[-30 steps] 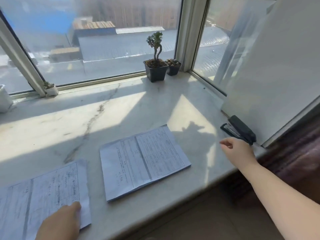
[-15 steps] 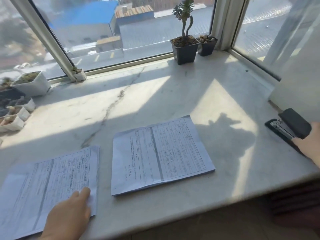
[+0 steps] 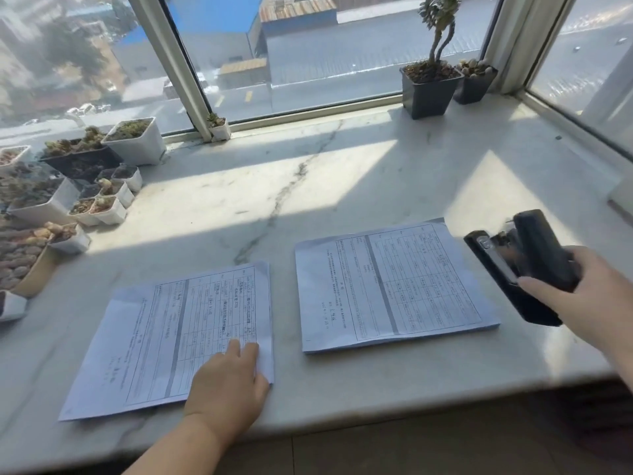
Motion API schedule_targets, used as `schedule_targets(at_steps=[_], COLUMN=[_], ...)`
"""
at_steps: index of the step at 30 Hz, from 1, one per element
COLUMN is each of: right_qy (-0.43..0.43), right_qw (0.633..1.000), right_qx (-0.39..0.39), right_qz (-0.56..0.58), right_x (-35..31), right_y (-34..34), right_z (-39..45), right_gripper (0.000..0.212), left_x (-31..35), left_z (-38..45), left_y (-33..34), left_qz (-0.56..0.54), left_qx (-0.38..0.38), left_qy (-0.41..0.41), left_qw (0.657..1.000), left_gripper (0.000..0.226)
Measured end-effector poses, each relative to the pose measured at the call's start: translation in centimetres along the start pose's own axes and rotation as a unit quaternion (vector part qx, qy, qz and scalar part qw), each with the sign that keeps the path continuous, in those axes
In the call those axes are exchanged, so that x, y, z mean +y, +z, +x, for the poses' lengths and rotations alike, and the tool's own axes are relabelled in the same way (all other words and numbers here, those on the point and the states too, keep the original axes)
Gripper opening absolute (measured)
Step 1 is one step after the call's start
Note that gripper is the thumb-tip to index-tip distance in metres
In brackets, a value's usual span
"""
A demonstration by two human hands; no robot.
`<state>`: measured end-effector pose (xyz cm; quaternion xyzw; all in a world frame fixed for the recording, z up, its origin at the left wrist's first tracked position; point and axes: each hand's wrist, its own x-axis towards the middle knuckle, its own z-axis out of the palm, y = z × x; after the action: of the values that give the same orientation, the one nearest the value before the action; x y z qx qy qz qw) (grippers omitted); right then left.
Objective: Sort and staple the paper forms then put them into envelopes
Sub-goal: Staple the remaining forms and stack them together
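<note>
A room high up in a building is shown, by a marble windowsill [image 3: 342,173]. Behind the sill, rooftops are seen through glass. Small potted succulents [image 3: 102,186] are kept at its left end.

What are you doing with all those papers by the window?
A person is getting paper forms ready to staple on a white marble windowsill. The right hand holds a black stapler up in the air, beside the thicker stack of printed forms. The left hand presses flat on the near corner of the other printed form. Nothing looks stapled yet, and no envelopes are in sight.
</note>
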<state>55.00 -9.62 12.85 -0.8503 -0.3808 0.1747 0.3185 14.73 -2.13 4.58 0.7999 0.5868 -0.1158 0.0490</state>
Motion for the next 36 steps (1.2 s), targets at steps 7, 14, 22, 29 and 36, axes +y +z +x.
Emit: schedule_targets(at_steps=[7, 14, 22, 29, 36], right_qy=[-0.172, -0.145, -0.166, 0.099, 0.145], right_qw=[0.962, 0.95, 0.985, 0.969, 0.962], right_qx=[-0.203, -0.24, -0.038, -0.223, -0.215], right_qz=[-0.053, -0.138, -0.032, 0.038, -0.08], right_x=[-9.8, -12.4, -15.1, -16.8, -20.3], right_y=[13.3, 18.6, 18.7, 25.5, 28.4], right_z=[-3.8, -2.5, -8.8, -14.6, -11.8], right_gripper=[0.041, 0.042, 0.054, 0.04, 0.036], left_x=[-2.5, -5.2, -9.8, -24.1, -26.0], left_z=[0.1, 0.1, -0.6, -0.5, 1.6], left_y=[-1.8, -1.4, -1.7, 0.0, 1.1], left_qz=[-0.078, -0.144, -0.304, -0.384, -0.563], left_qx=[-0.028, -0.014, 0.015, 0.021, -0.07], left_qy=[0.044, 0.1, 0.081, -0.293, -0.368], left_qw=[0.996, 0.984, 0.949, 0.875, 0.737], left_gripper=[0.028, 0.027, 0.049, 0.048, 0.019])
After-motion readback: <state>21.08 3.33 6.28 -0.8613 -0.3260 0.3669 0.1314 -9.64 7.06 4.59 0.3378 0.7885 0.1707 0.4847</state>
